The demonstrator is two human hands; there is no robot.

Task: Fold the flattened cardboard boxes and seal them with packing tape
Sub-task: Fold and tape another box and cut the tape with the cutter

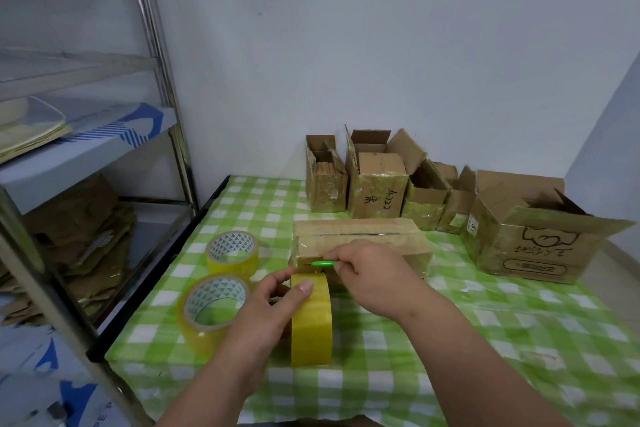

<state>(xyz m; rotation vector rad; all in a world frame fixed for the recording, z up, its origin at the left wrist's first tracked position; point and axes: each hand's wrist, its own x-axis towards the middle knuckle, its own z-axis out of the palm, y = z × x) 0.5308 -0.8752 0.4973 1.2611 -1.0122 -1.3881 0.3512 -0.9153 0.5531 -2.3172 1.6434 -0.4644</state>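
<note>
At the far left stands a metal shelf rack [162,80], with flattened cardboard [79,236] piled on its lower level. On the green checked tablecloth [485,340], two yellow tape rolls lie flat, left of the hands: the far roll [232,251] and the near roll [213,308], the two just beside each other. The left hand [273,308] grips a third, held tape roll [311,319], which stands on edge, the thumb laid over its top. Just beyond it lies the closed cardboard box [360,246], its top seam taped over and its near end touching the held roll. The right hand [377,274] pinches a small green cutter [322,263] with curled fingers, the tip against the box's near left edge, just above the roll. Along the far wall stands a row of open boxes [377,180], and at the right sits a larger open box [530,239] with a drawing on its side.
</note>
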